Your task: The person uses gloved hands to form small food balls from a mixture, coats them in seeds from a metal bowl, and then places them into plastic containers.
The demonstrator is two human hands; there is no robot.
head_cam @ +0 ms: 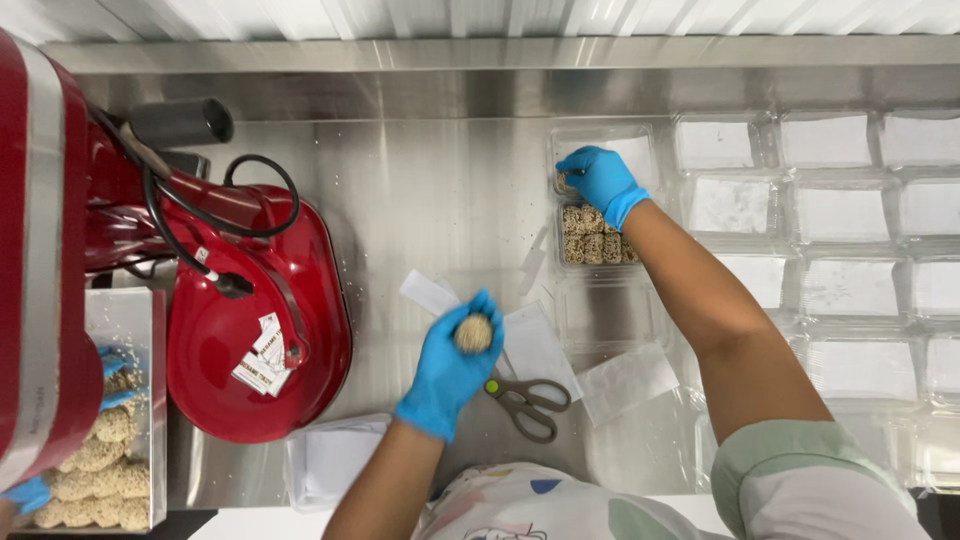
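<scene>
We see a round, sesame-coated ball (pixel 474 334), pale tan and rough, cupped in the fingers of the left hand (pixel 452 370) above the tabletop. Farther back, a clear plastic tray (pixel 600 240) lies flat, holding a tight row of similar coated balls; the right hand (pixel 598 180) touches its far end.

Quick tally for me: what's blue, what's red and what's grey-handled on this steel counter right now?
Blue: 2, the left hand's glove holding a seed-coated ball and the right hand's glove in a clear tray.
Red: 1, the stand mixer.
Grey-handled: 1, the scissors.
Total: 4
</scene>
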